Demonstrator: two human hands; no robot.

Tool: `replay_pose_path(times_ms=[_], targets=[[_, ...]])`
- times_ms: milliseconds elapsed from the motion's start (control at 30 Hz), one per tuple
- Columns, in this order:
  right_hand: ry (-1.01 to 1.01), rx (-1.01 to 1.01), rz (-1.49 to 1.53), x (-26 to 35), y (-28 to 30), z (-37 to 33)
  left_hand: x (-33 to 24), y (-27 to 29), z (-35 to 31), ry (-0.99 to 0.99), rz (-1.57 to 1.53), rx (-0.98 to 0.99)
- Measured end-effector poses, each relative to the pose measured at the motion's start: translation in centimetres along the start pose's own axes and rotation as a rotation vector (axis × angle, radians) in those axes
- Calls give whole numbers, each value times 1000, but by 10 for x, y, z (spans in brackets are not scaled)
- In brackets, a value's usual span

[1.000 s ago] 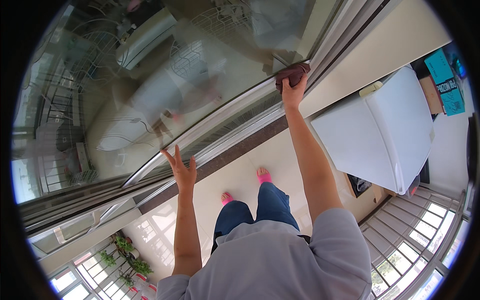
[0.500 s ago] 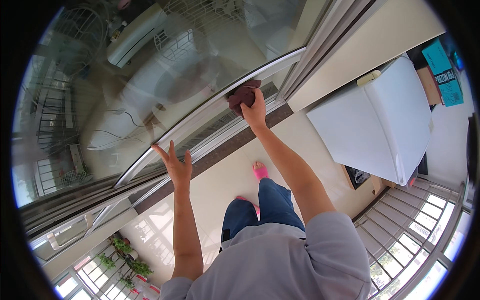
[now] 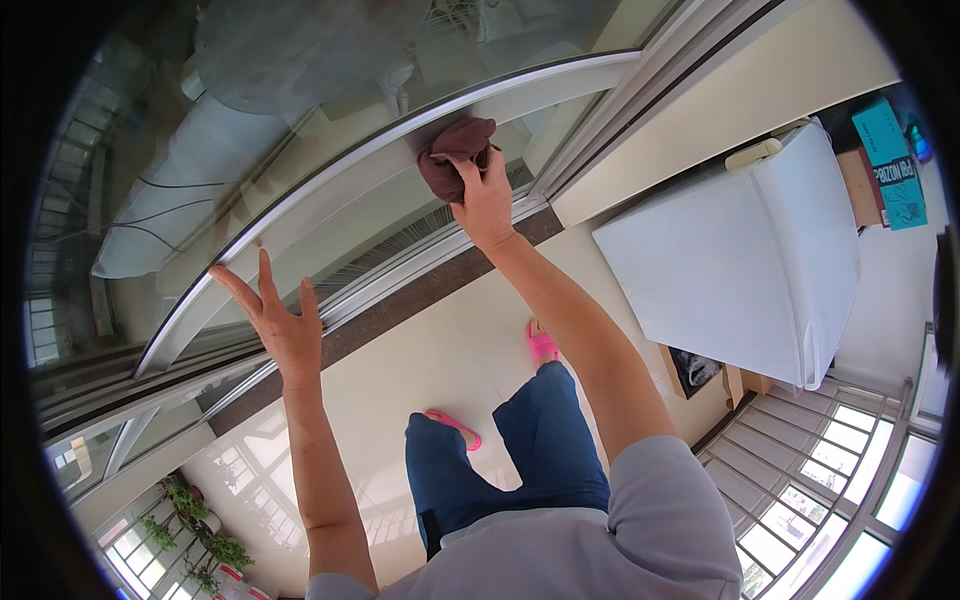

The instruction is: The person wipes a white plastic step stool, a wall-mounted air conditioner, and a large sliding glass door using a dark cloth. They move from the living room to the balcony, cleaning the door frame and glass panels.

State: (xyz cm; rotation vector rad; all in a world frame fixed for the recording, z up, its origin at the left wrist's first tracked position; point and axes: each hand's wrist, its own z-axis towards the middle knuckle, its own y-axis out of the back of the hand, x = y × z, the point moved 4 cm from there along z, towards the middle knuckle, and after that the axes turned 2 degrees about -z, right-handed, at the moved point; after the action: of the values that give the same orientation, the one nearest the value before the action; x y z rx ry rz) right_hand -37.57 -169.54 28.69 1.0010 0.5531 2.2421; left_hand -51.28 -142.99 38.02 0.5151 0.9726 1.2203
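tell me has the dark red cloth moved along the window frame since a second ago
Yes. The cloth in the right hand has slid left along the silver rail, away from the white fridge.

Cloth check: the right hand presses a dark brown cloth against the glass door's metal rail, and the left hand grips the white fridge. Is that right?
Not quite. The head view shows the left hand open and spread against the glass door, far from the white fridge. The right hand does press the dark brown cloth against the metal rail.
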Motion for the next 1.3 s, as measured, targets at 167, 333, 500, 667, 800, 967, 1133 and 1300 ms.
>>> replay_pose_path(times_ms=[167, 333, 500, 667, 800, 967, 1133, 1300], targets=[[231, -183, -200, -104, 25, 8, 11, -40, -12, 15, 1, -262], [-287, -543, -55, -205, 27, -9, 9, -103, -34, -17, -28, -340], [169, -486, -119, -141, -57, -59, 19, -168, -75, -81, 15, -301], [660, -81, -216, -140, -128, -122, 43, -221, -121, -87, 22, -270], [48, -386, -131, -233, -114, -144, 73, -256, -153, -78, -8, -266], [-47, -258, -82, -235, -205, -224, 107, -312, -191, -52, -78, -250], [29, 145, -228, -244, -272, -287, 141, -346, -224, -59, -121, -223], [-803, 59, -209, -331, -296, -332, 185, -342, -244, -74, -96, -201]])
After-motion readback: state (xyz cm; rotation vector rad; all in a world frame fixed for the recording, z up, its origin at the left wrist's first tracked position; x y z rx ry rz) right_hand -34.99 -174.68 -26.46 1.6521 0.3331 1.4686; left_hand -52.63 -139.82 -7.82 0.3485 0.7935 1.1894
